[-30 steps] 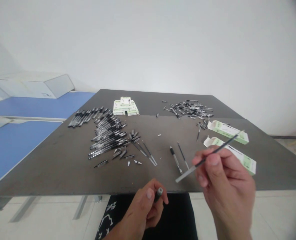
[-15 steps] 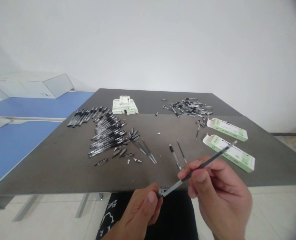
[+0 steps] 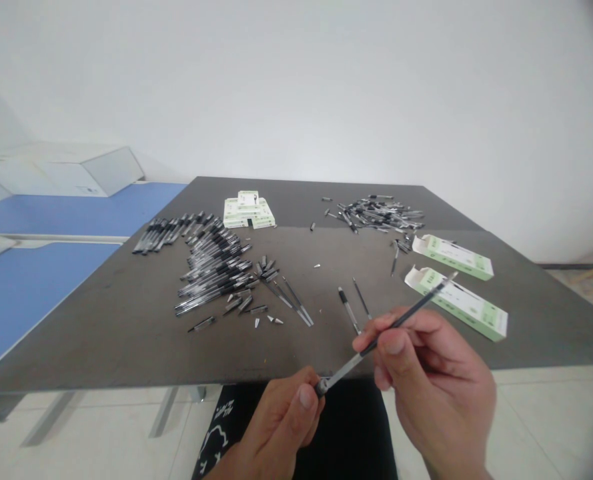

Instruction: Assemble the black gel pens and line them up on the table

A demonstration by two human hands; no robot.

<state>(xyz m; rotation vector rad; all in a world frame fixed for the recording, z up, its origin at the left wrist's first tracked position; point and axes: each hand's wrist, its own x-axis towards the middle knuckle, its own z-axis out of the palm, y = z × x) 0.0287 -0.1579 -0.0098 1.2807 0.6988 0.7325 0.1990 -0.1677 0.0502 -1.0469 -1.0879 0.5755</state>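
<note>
My left hand [image 3: 279,420] pinches a small dark pen end piece [image 3: 321,386] against the end of a clear pen barrel [image 3: 343,369]. My right hand [image 3: 426,380] grips that barrel by its upper part, and a thin black-and-silver pen refill [image 3: 413,313] sticks out past my fingers. On the dark tabletop, a loose pen [image 3: 349,310] and a thin refill [image 3: 361,298] lie just beyond my right fingers. A large heap of black-capped pens [image 3: 213,267] lies to the left, with small pen tips [image 3: 275,320] near it.
A second heap of pen parts [image 3: 376,215] lies at the table's far side. Open green-and-white boxes [image 3: 456,303] lie at the right, and a stack of boxes [image 3: 249,211] stands at the back. Blue tables [image 3: 41,287] lie beyond the left edge.
My hands have come together. The barrel's end, held apart from the dark end piece a second ago, now meets it at my left hand.
</note>
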